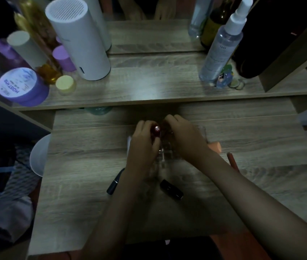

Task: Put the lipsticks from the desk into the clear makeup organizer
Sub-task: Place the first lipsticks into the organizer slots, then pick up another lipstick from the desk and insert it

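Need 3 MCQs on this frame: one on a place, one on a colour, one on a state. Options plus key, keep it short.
1. Where does the black lipstick tube lie?
A. on the desk between the forearms
B. on the upper shelf
C. inside the organizer

2. What colour is the lipstick in the left hand?
A. white
B. dark red
C. green

3. What is the right hand doing?
A. lying flat on the desk
B. gripping the spray bottle
C. resting over the clear makeup organizer

Key: 1 A, the tube lies loose on the desk nearer the person than both hands. 2 B, a dark red tube with a round end label shows between the fingers. 3 C, its fingers curl over the clear box, whose wall shows beside the wrist.
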Demonstrator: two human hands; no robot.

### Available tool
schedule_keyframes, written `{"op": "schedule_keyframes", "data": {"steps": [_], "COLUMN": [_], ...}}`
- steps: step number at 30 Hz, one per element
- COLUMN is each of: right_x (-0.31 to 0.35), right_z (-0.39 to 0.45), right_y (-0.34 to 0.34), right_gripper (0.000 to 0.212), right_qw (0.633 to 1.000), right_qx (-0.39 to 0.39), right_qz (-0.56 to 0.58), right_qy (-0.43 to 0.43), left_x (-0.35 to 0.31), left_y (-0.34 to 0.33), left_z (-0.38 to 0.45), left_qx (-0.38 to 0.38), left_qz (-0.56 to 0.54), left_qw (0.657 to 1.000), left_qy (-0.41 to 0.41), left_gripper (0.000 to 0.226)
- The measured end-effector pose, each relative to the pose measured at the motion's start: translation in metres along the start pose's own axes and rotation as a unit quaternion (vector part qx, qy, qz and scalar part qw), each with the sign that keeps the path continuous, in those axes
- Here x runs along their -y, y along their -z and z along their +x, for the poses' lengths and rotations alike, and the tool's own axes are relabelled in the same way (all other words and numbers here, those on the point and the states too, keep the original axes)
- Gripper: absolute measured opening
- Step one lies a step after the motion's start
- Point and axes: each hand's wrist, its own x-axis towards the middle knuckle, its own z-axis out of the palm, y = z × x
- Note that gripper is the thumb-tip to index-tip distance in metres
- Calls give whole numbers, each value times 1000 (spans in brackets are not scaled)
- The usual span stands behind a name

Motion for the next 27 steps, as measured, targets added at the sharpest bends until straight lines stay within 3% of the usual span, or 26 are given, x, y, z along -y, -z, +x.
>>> {"op": "schedule_keyframes", "data": {"steps": [5,10,14,17,20,27], "right_x": [4,-18,-81,-117,-125,-131], "right_z": [-6,-38,-83,-110,-128,-132], "right_y": [14,53,71,52,25,14], "right_gripper": [42,65,50,48,64,59], "right_qw": [998,992,969,958,960,971], "right_qx": [-9,-84,-148,-71,32,5], "right_qz": [63,83,82,30,10,12], "right_qy": [-12,-51,-180,-276,-277,-240], "left_x": [-4,-11,-15,-16,-14,-17], "left_y": [2,-3,-6,-7,-6,-1], "left_z": [-1,-4,-2,-2,-1,3], "left_qx": [-2,42,57,50,31,17], "left_qz": [2,28,71,78,80,87], "left_qw": [1000,996,991,991,990,987], "left_qy": [-23,-76,-103,-97,-111,-133], "left_gripper": [35,54,50,36,28,30]}}
